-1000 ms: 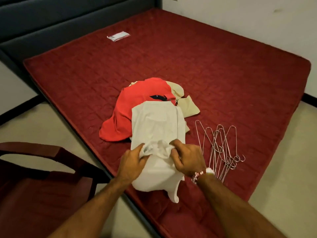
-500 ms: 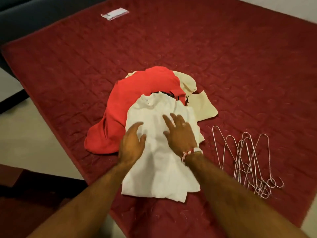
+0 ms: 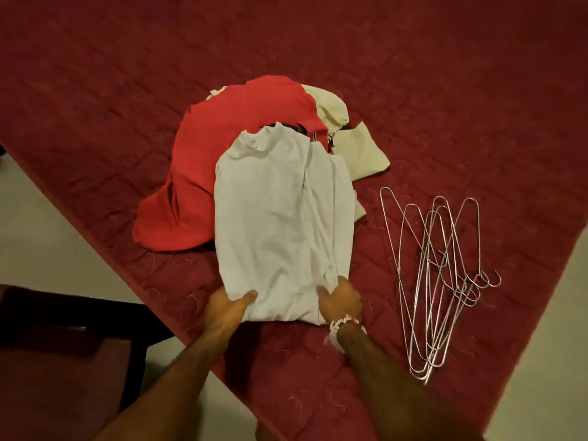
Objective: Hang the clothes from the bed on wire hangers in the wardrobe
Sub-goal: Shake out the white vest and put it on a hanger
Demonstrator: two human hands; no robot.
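A white shirt (image 3: 280, 218) lies flat on the red mattress (image 3: 445, 106), collar away from me, on top of a red garment (image 3: 203, 173) and a cream garment (image 3: 353, 144). My left hand (image 3: 227, 308) grips the shirt's near hem at its left corner, thumb on top of the cloth. My right hand (image 3: 342, 299), with a bead bracelet at the wrist, grips the hem at the right corner. Several wire hangers (image 3: 442, 281) lie in a loose stack on the mattress to the right of the shirt, hooks toward the right.
The mattress edge runs diagonally from upper left to lower middle, with pale floor (image 3: 47, 237) beyond it. A dark wooden chair with a red seat (image 3: 63, 354) stands at the lower left, close to the bed. No wardrobe is in view.
The shirt went from bunched in both hands to spread flat. My hands slid from its middle down to the near hem and took hold of it. The camera tilted down, closer.
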